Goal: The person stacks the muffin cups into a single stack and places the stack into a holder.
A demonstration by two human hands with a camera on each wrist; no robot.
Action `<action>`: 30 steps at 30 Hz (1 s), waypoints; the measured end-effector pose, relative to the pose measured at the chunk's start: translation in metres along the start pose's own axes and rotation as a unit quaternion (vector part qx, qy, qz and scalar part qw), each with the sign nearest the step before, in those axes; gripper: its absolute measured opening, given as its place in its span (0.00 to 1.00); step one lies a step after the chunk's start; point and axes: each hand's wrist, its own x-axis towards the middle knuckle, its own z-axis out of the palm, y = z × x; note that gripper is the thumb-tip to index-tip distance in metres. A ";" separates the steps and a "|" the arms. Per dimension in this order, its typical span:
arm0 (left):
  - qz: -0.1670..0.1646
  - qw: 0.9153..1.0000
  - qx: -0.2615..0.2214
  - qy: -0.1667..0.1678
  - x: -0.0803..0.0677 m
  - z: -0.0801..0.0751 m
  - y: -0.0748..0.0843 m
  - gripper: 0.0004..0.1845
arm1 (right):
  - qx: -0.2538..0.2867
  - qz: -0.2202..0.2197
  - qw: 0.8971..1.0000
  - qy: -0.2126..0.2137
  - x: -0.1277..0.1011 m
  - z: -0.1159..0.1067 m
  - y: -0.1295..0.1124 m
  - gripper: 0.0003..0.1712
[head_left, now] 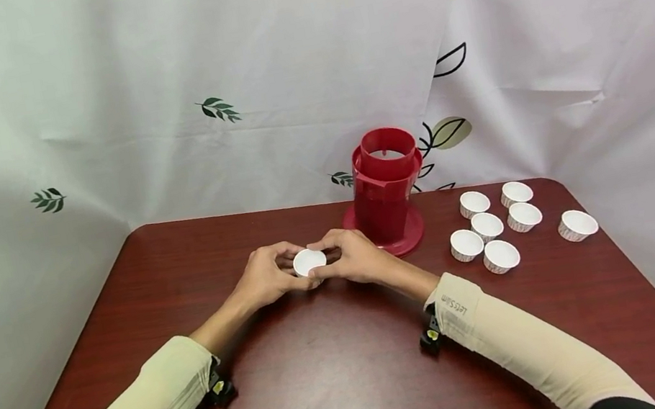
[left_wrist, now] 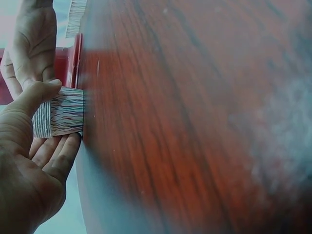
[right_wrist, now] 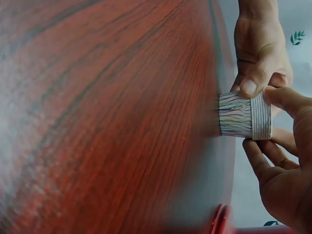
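Both hands meet at the middle of the dark red table (head_left: 345, 377) around one small white paper cup (head_left: 309, 261). My left hand (head_left: 270, 273) pinches its left side and my right hand (head_left: 352, 255) pinches its right side. In the left wrist view the cup (left_wrist: 58, 118) shows a wavy-striped, pleated wall, with the thumb (left_wrist: 34, 95) on its rim. In the right wrist view the same cup (right_wrist: 244, 115) stands with its base on the table, held between both thumbs.
A red cylindrical dispenser (head_left: 386, 187) on a round base stands just behind my right hand. Several more white paper cups (head_left: 489, 227) sit in a cluster at the right, one (head_left: 577, 225) apart near the table's right edge. White printed curtains hang behind.
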 end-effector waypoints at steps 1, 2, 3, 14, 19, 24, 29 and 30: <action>0.000 1.000 0.000 0.000 0.000 0.000 0.000 0.30 | 0.002 0.001 1.000 0.000 0.000 0.000 0.000 0.30; 0.001 1.000 -0.001 -0.001 0.000 0.000 0.000 0.30 | 0.003 0.003 1.000 0.001 0.000 0.000 0.000 0.30; 0.001 1.000 -0.003 -0.003 0.000 -0.001 0.001 0.30 | 0.004 0.005 1.000 0.002 -0.001 0.000 0.000 0.30; 0.008 1.000 -0.012 -0.014 0.001 -0.002 -0.001 0.30 | 0.037 0.027 0.999 -0.001 -0.004 0.005 -0.002 0.32; 0.016 0.999 -0.018 -0.022 0.001 -0.002 -0.002 0.30 | 0.035 0.027 0.999 0.002 -0.007 0.004 -0.004 0.32; 0.029 0.999 -0.027 -0.036 0.002 -0.002 -0.003 0.31 | 0.053 0.038 0.998 -0.004 -0.009 0.001 -0.004 0.30; 0.033 0.998 -0.026 -0.040 0.001 -0.003 -0.001 0.32 | 0.063 0.050 0.997 -0.011 -0.011 -0.004 -0.001 0.30; 0.033 0.998 -0.025 -0.040 0.001 -0.003 -0.002 0.32 | 0.061 0.051 0.997 -0.013 -0.012 -0.005 -0.001 0.31</action>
